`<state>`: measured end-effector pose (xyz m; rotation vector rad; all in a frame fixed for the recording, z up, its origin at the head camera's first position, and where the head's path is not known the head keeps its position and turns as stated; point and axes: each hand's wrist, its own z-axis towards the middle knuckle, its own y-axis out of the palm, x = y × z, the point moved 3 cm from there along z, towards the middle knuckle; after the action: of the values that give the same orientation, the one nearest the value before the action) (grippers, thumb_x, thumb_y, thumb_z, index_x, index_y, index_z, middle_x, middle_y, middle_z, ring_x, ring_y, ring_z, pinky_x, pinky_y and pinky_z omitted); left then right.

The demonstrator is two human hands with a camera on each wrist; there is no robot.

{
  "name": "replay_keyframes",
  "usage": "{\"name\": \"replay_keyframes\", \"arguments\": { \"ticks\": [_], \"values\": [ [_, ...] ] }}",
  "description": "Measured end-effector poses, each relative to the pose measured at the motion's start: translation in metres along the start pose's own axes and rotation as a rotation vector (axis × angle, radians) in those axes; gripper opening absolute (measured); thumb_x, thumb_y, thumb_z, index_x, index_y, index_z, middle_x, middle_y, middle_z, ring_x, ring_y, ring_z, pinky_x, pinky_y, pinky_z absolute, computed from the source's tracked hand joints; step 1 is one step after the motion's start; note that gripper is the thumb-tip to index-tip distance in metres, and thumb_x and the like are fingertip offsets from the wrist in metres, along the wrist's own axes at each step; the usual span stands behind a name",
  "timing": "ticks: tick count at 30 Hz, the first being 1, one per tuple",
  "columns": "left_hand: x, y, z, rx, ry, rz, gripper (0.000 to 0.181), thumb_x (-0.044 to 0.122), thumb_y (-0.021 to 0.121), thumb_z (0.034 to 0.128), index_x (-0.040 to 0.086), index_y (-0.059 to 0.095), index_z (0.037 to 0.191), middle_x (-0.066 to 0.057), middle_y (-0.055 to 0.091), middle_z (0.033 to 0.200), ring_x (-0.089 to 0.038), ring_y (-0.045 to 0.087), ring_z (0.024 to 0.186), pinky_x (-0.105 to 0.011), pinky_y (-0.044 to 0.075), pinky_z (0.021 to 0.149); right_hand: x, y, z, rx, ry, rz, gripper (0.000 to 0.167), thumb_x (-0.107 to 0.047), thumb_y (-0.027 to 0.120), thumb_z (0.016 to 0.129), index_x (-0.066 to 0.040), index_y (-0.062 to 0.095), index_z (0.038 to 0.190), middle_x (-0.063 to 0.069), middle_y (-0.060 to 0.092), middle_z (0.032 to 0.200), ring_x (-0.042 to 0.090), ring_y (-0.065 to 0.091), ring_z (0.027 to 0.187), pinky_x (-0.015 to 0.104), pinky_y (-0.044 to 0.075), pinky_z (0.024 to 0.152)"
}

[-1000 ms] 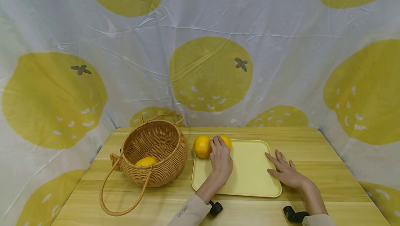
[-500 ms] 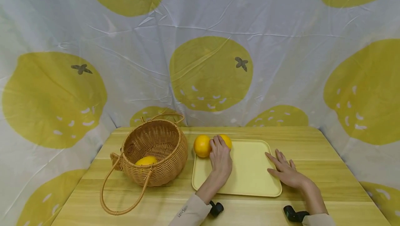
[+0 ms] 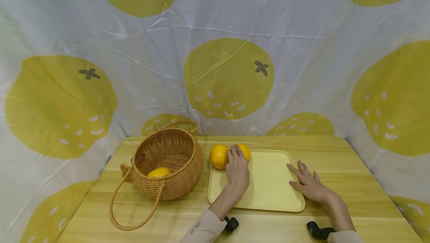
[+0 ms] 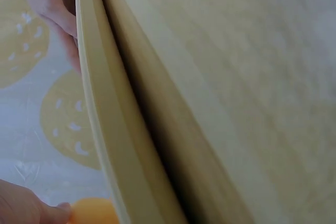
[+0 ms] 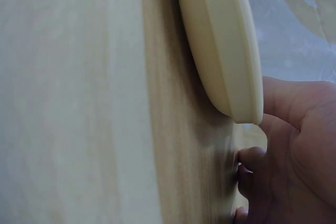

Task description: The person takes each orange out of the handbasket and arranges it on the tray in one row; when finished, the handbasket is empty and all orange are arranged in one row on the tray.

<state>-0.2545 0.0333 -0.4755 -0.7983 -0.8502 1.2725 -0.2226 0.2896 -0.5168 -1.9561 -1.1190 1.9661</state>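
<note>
While left hand (image 3: 237,170) grips orange (image 3: 245,152), right hand (image 3: 309,186) spread, second orange (image 3: 218,156) alongside, basket (image 3: 184,181) nearby

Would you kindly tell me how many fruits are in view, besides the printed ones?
3: a yellow fruit in the basket, an orange fruit at the far-left corner of the tray, and a second orange fruit beside it, partly behind the left hand. The basket may hide more.

Soft light covers the desk (image 3: 265,224), shadow hugs the near edge of the tray (image 4: 114,108), and my wrist views blur.
</note>
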Motion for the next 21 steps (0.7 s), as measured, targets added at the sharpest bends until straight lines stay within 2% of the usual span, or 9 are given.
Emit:
{"name": "replay_keyframes", "arguments": {
  "ticks": [3, 5, 7, 9, 11, 12, 16, 21],
  "values": [
    [0.000, -0.001, 0.000, -0.016, 0.012, 0.029, 0.068, 0.032, 0.081, 0.0896, -0.006, 0.058, 0.141, -0.019, 0.060, 0.135, -0.028, 0.059, 0.117, -0.021, 0.058, 0.056, -0.004, 0.001, -0.001, -0.004, 0.019, -0.016, 0.071, -0.030, 0.054, 0.108, 0.000, 0.021, 0.164, 0.039, -0.016, 0.165, 0.057, -0.022, 0.151, 0.075, -0.029, 0.108],
    [-0.001, -0.003, 0.001, -0.030, 0.017, 0.036, 0.068, 0.032, 0.081, 0.0891, -0.006, 0.058, 0.141, -0.019, 0.061, 0.136, -0.028, 0.059, 0.118, -0.021, 0.058, 0.056, -0.002, 0.001, 0.000, -0.001, 0.022, -0.024, 0.071, -0.033, 0.053, 0.108, -0.003, 0.021, 0.165, 0.037, -0.016, 0.166, 0.045, -0.027, 0.155, 0.074, -0.028, 0.110],
    [-0.001, -0.005, 0.001, -0.049, 0.022, 0.033, 0.068, 0.032, 0.080, 0.0891, -0.006, 0.058, 0.142, -0.019, 0.060, 0.136, -0.028, 0.059, 0.118, -0.022, 0.058, 0.057, 0.002, 0.002, 0.000, -0.001, 0.009, -0.018, 0.071, -0.033, 0.053, 0.108, -0.004, 0.021, 0.165, 0.037, -0.017, 0.166, 0.043, -0.029, 0.155, 0.074, -0.029, 0.109],
    [-0.003, -0.008, 0.001, -0.062, 0.030, 0.008, 0.068, 0.033, 0.078, 0.0901, -0.006, 0.058, 0.142, -0.019, 0.060, 0.137, -0.029, 0.059, 0.118, -0.023, 0.059, 0.058, 0.007, 0.002, 0.001, 0.005, -0.012, -0.001, 0.071, -0.034, 0.052, 0.108, -0.008, 0.020, 0.166, 0.037, -0.018, 0.165, 0.036, -0.032, 0.154, 0.072, -0.032, 0.108],
    [-0.005, -0.015, 0.001, -0.070, 0.044, -0.032, 0.067, 0.033, 0.077, 0.0912, -0.006, 0.057, 0.142, -0.019, 0.059, 0.138, -0.029, 0.059, 0.120, -0.024, 0.059, 0.059, 0.009, 0.002, 0.002, 0.004, -0.028, 0.013, 0.070, -0.033, 0.052, 0.108, -0.010, 0.020, 0.166, 0.036, -0.020, 0.165, 0.037, -0.033, 0.153, 0.070, -0.035, 0.107],
    [-0.006, -0.019, 0.000, -0.069, 0.055, -0.061, 0.066, 0.033, 0.077, 0.0916, -0.006, 0.057, 0.142, -0.019, 0.058, 0.138, -0.030, 0.058, 0.120, -0.025, 0.060, 0.059, 0.008, 0.002, 0.001, -0.001, -0.033, 0.021, 0.071, -0.032, 0.052, 0.108, -0.008, 0.019, 0.166, 0.038, -0.021, 0.164, 0.045, -0.032, 0.152, 0.071, -0.035, 0.105],
    [-0.015, -0.045, 0.002, -0.083, 0.120, -0.196, 0.064, 0.032, 0.077, 0.0925, -0.005, 0.059, 0.141, -0.018, 0.058, 0.140, -0.032, 0.058, 0.124, -0.031, 0.062, 0.063, 0.008, 0.001, 0.001, -0.007, -0.031, 0.025, 0.070, -0.032, 0.051, 0.109, -0.008, 0.019, 0.166, 0.037, -0.022, 0.164, 0.048, -0.032, 0.151, 0.070, -0.037, 0.104],
    [-0.043, -0.081, 0.014, -0.155, 0.180, -0.398, 0.057, 0.028, 0.074, 0.0963, -0.003, 0.058, 0.141, -0.021, 0.056, 0.143, -0.036, 0.057, 0.127, -0.044, 0.063, 0.078, 0.010, 0.001, 0.003, -0.009, -0.029, 0.013, 0.069, -0.031, 0.051, 0.109, -0.009, 0.019, 0.166, 0.038, -0.022, 0.164, 0.048, -0.032, 0.150, 0.072, -0.036, 0.105]
  ]
}}
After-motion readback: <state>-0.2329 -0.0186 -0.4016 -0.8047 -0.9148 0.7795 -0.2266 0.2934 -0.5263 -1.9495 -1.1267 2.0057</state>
